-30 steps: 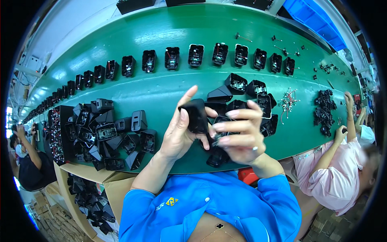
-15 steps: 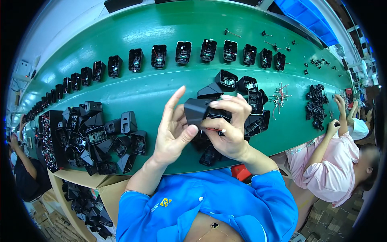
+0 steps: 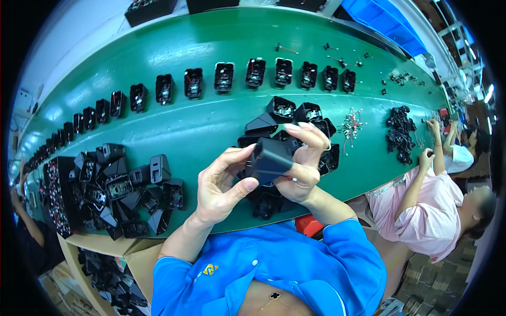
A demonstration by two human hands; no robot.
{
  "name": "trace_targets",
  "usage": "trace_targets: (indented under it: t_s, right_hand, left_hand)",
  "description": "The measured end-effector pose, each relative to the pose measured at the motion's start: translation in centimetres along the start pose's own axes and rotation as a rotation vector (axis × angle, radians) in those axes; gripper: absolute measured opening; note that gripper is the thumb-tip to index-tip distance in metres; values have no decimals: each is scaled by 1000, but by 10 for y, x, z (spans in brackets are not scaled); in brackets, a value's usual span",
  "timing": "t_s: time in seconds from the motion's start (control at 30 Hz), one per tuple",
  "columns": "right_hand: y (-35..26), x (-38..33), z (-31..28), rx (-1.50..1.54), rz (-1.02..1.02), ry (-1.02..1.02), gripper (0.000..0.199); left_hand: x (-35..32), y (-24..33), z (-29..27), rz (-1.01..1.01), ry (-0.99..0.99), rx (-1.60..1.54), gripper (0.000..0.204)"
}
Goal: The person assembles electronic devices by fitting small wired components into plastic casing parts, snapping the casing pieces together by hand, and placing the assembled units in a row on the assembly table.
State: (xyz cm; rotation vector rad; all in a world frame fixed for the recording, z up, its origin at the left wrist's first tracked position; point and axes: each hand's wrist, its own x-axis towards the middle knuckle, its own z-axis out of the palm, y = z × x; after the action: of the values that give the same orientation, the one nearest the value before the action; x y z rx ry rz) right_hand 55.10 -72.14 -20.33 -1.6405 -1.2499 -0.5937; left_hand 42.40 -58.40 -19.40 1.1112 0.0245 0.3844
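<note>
A black plastic housing is raised over the near edge of the green table, between my two hands. My left hand grips its left side, with the thumb low and the index finger near the upper corner. Around its right side curl the fingers of my right hand, thumb against the lower face. The inside of the housing is turned away from clear view. Just beyond and beneath my hands lies a loose group of similar black housings, some with boards and wiring showing inside. My hands partly cover that group.
A long curved row of open housings crosses the green table. A pile of housings lies left. Right are a bundle of wired connectors and a heap of black parts. A co-worker in pink sits at right.
The housing has been turned between my hands, showing a different face. My left fingers, spread upward before, have closed on it. The red wire near my right hand is no longer visible.
</note>
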Motion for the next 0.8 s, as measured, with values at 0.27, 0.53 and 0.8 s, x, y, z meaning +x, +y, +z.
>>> trace_targets:
  t_s: [0.27,0.53,0.8]
  right_hand:
    - [-10,15,-6,-56,23,-208,21]
    - [122,70,-125,-704,39,-29,23]
    - [282,51,-223,-902,368,-671,21]
  left_hand:
    - [4,-11,-4,-25,67,-68,49]
    - [22,-11,-7,206,125,803,43]
    - [22,-19,-33,33,-15,1168,34]
